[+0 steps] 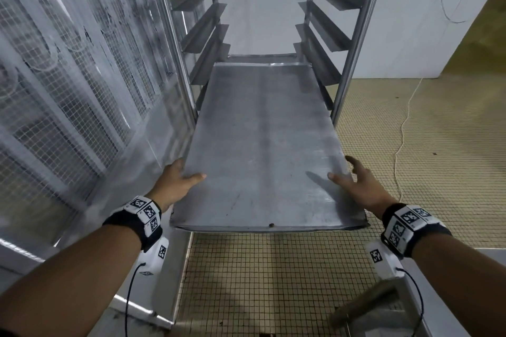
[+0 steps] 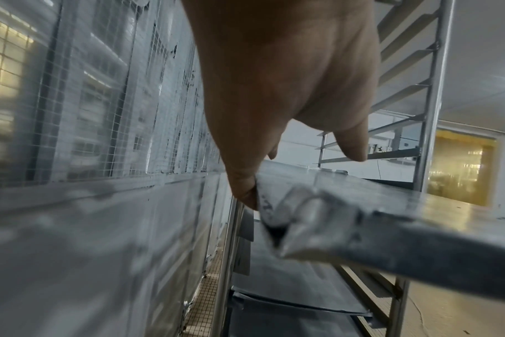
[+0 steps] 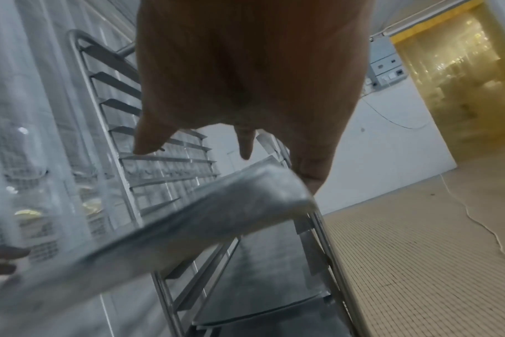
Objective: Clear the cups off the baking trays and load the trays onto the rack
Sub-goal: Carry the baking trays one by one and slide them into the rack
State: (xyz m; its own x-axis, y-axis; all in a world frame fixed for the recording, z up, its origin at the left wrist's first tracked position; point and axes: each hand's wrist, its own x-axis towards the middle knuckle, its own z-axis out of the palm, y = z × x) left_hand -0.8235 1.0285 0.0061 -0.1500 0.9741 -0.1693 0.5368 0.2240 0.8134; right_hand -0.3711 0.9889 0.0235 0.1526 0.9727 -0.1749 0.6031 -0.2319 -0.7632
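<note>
We hold an empty baking tray [image 1: 260,150] by its long side edges, near the front corners, its far end already between the posts of the rack [image 1: 353,44] and the near end jutting out over the tiled floor [image 1: 273,282]. Our left hand [image 1: 175,180] grips the left edge, thumb on top; our right hand [image 1: 356,178] clasps the right edge with fingers [image 1: 353,163] partly spread. To seat it well, we should keep it level, both edges on matching ledges, and push evenly. Which ledges carry it is hidden beneath the tray. Lower trays [image 3: 263,285] show only in the blurred wrist views, and no cups are visible.
</note>
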